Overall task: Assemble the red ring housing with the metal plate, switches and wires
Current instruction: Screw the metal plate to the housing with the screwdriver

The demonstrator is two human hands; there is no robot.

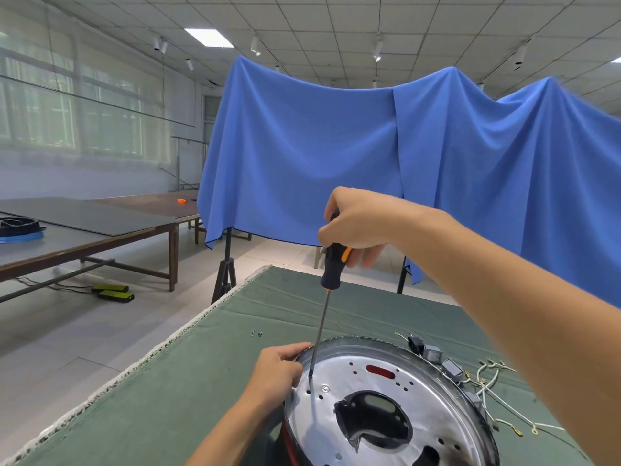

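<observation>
A shiny round metal plate [426,391] lies on the red ring housing [289,447], of which only a thin red strip shows at the plate's lower left. My right hand [356,227] grips the black and orange handle of a screwdriver [331,267]. Its thin shaft runs down to a hole near the plate's left edge. My left hand [279,373] grips the plate's left rim beside the tip. Grey switches [431,353] sit at the plate's right edge, and white wires [494,391] with ring terminals trail off to the right.
All of this sits on a table under a green cloth [201,381]. Two small screws [257,332] lie on the cloth left of the plate. Blue fabric [336,156] hangs on stands behind the table. Long tables [87,230] stand at the left.
</observation>
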